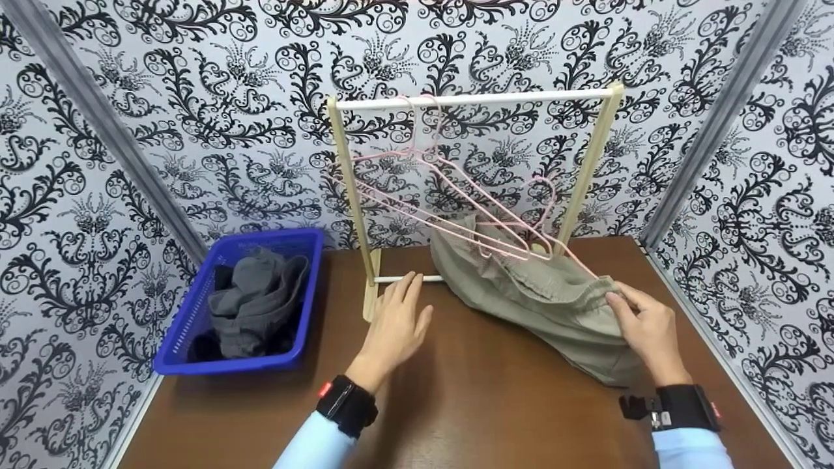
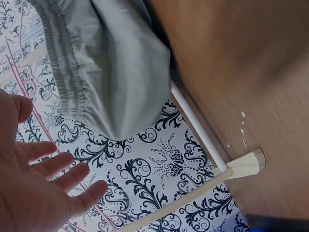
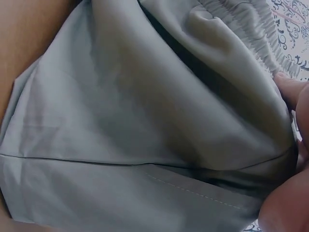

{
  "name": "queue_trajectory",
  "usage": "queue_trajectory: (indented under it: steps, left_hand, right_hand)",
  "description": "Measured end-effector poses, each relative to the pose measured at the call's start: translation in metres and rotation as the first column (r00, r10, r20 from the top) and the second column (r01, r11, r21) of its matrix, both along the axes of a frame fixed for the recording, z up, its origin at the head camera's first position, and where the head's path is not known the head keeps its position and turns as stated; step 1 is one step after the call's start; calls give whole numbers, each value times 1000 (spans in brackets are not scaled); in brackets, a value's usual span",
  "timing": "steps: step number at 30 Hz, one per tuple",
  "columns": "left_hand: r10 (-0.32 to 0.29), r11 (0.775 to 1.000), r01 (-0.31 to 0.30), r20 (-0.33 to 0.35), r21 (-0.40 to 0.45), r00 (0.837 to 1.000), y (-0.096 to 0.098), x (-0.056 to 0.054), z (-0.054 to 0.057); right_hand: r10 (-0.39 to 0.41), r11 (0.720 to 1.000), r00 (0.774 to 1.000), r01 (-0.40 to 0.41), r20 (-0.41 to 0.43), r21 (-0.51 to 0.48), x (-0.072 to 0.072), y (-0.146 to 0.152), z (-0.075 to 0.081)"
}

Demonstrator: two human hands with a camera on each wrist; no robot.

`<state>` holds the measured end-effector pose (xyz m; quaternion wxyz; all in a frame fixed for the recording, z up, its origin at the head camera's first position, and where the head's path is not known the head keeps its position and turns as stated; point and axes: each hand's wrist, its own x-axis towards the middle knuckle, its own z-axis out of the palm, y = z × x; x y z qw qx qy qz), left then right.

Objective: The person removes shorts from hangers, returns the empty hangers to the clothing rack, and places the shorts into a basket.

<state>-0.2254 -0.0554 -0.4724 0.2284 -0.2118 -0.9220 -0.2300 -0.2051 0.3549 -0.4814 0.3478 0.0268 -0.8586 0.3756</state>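
Observation:
My right hand [image 1: 645,326] pinches the elastic waistband of a pair of grey-green shorts [image 1: 554,303] at its right end, with the thumb on the near side. A pink hanger [image 1: 546,195] is partly inside the waistband, its hook standing up free of the rail. In the right wrist view the shorts [image 3: 145,121] fill most of the picture, showing a side seam. My left hand [image 1: 396,319] hovers left of the shorts with fingers extended and nothing in it. The left wrist view shows that hand [image 2: 43,183] apart from the gathered waistband [image 2: 63,63].
Two more pink hangers [image 1: 423,159] hang from the white rail [image 1: 482,99] of a small wooden rack [image 1: 348,189], in front of the shorts. At left, a blue basket [image 1: 296,355] holds dark grey clothes [image 1: 251,306]. Patterned walls enclose the brown table [image 1: 482,404].

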Motion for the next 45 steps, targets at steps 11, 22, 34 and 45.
queue_trajectory:
  steps: [11, 22, 34, 45]
  left_hand:
    - [13, 1000, -13, -44, 0, 999, -2, 3, -9]
    - [19, 1000, -20, 17, 6, 1000, 0, 7, -16]
    - [-2, 1000, 2, 50, -13, 999, 17, 3, -16]
    - [-28, 999, 29, 55, -15, 998, 30, 0, -14]
  right_hand:
    - [-4, 1000, 1000, 3, 26, 26, 10, -2, -12]
    - [-1, 1000, 994, -2, 105, 29, 22, -8, -28]
    - [34, 999, 979, -33, 203, -8, 36, -19, -46]
    - [39, 999, 952, -35, 304, -18, 49, -31, -63]
